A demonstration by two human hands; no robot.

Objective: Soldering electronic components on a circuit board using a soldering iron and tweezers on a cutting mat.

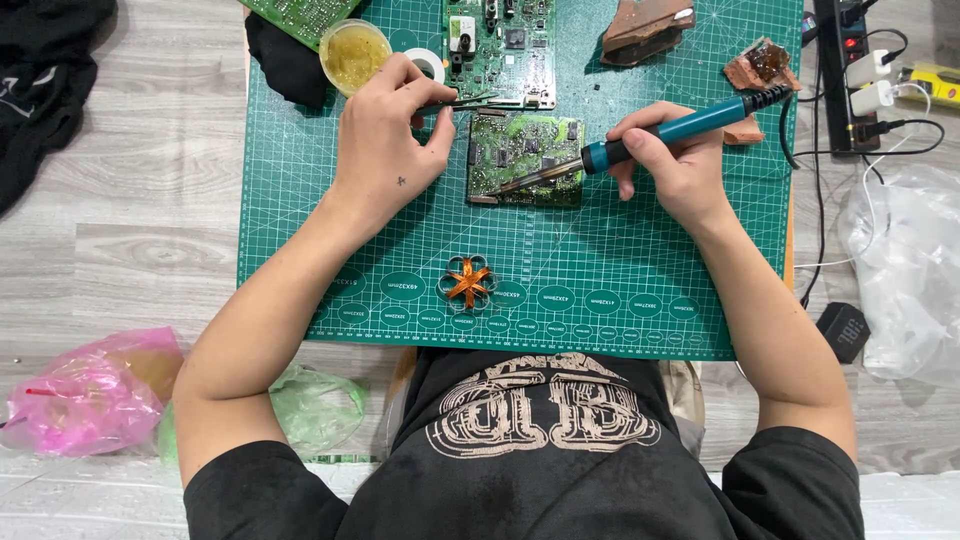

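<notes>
My right hand [672, 160] grips a teal soldering iron [660, 133], its metal tip resting on the left part of a small green circuit board [527, 158] lying on the green cutting mat [620, 260]. My left hand [388, 140] pinches thin tweezers [462, 101] that point right, just above that board and over the lower edge of a larger circuit board [503, 45].
A jar of yellow flux [353, 52] and a roll of solder [430, 65] sit behind my left hand. An orange wire star [468, 280] lies at the mat's near side. Brown scraps [645, 28], a power strip [845, 60] and plastic bags [85, 390] surround the mat.
</notes>
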